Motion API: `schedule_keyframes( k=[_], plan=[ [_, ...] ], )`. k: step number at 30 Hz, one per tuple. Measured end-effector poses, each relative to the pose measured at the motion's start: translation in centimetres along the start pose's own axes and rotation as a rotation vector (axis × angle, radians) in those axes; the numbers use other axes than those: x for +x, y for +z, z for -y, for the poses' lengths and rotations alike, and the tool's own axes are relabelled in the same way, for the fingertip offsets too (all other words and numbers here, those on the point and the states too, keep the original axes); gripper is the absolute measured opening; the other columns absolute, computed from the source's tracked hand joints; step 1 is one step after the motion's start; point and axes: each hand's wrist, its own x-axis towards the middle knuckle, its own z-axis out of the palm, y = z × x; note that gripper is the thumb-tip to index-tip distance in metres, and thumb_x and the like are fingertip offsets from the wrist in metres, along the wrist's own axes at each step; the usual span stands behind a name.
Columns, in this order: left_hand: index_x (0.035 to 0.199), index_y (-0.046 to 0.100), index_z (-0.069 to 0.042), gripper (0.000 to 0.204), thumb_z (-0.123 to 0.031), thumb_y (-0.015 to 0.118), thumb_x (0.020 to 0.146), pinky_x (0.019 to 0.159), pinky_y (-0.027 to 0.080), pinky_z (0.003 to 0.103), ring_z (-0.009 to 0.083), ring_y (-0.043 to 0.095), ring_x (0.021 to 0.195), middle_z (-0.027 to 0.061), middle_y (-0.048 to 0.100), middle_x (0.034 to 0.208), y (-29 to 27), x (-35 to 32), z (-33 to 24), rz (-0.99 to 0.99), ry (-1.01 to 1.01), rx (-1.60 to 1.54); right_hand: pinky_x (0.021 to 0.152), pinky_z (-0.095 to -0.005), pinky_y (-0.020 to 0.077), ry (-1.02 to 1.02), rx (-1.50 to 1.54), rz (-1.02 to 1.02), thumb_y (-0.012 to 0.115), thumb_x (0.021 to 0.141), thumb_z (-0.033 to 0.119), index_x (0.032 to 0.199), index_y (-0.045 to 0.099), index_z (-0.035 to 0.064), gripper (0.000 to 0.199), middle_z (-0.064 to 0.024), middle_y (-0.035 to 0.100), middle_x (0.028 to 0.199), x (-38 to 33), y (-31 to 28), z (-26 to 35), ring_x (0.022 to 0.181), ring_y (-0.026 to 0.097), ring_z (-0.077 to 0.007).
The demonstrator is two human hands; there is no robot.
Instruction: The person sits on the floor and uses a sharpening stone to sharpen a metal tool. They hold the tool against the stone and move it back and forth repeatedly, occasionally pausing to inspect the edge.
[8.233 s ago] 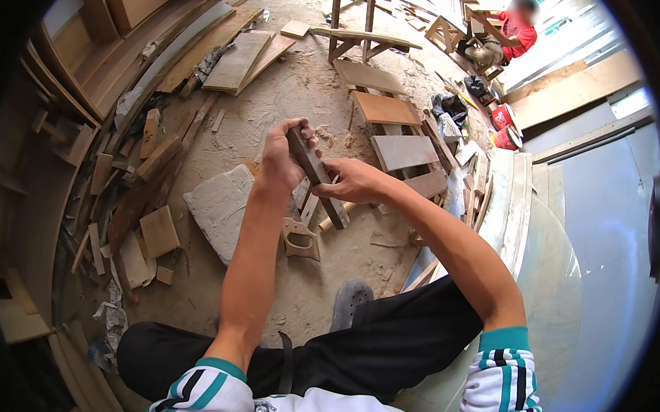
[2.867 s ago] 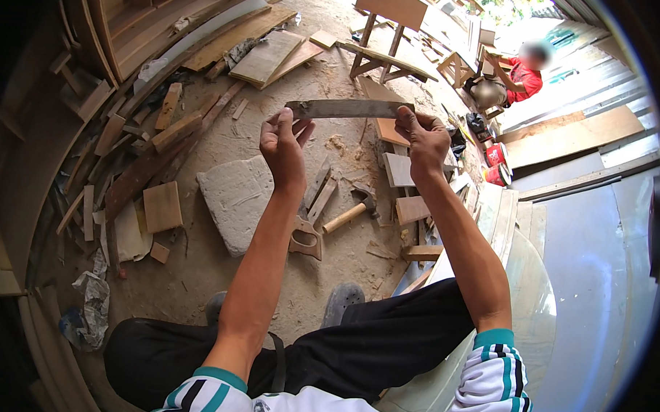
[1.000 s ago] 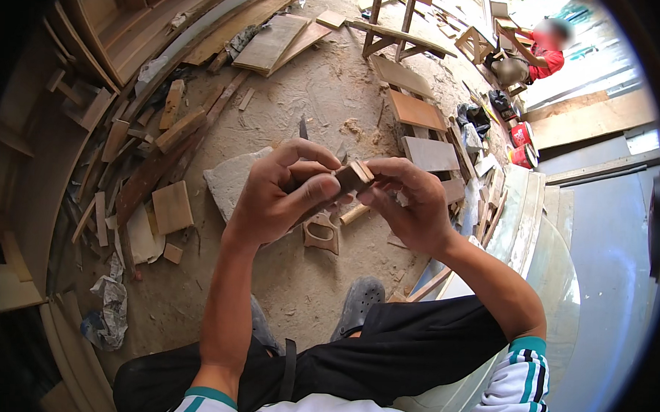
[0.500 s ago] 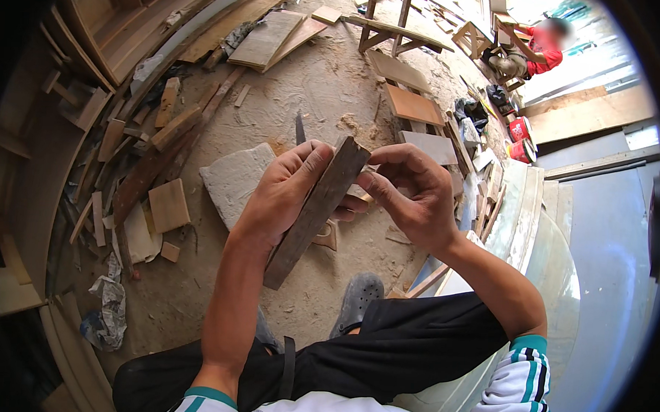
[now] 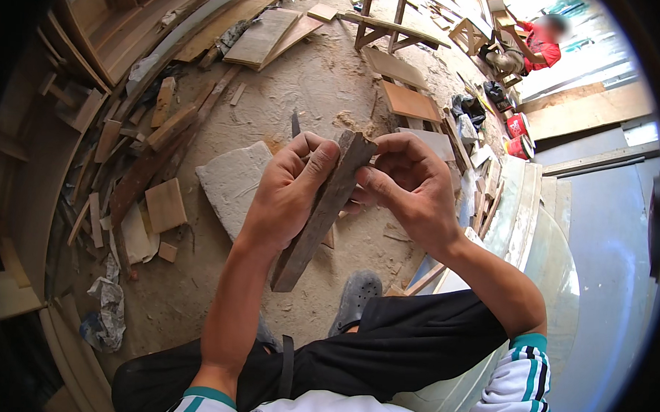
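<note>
A dark, weathered wooden strip (image 5: 321,220) slants up in front of me, its rough, chipped end at the top. My left hand (image 5: 283,190) is closed around it from the left, thumb along the near face. At the upper right edge, the bent thumb and forefinger of my right hand (image 5: 414,187) press against the wood near that end. The other right fingers curl behind and are partly hidden. Below my hands a pale stone slab (image 5: 225,180) lies on the floor. A dark pointed blade (image 5: 296,123) sticks out beyond my left hand; the rest of it is covered.
Wood offcuts (image 5: 166,204) are heaped along the left, beside a wooden cabinet (image 5: 111,31). Boards (image 5: 410,101) lie ahead, near a wooden trestle (image 5: 394,34). Red buckets (image 5: 519,146) and glass sheets (image 5: 553,265) stand right. A person in red (image 5: 542,50) sits far right.
The wooden strip has shifted slightly to the right and tipped a little more upright. My right thumb has moved onto its edge. The view has moved a little.
</note>
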Motion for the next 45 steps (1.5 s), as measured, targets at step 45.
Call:
schedule_keyframes(
  k=[45],
  plan=[
    [0.107,0.065,0.005,0.019,-0.006,0.059,0.092,0.077,0.053,0.022,0.0098,0.066,0.087,0.0115,0.071,0.095,-0.2,0.2,-0.1,-0.042,0.198,0.338,0.066,-0.0233,0.0481,0.012,-0.013,0.050,0.055,0.098,0.022,0.124,0.057,-0.0031,0.036,-0.0058,0.065,0.092,0.3,-1.9,-0.6,0.079,0.061,-0.0092]
  ],
)
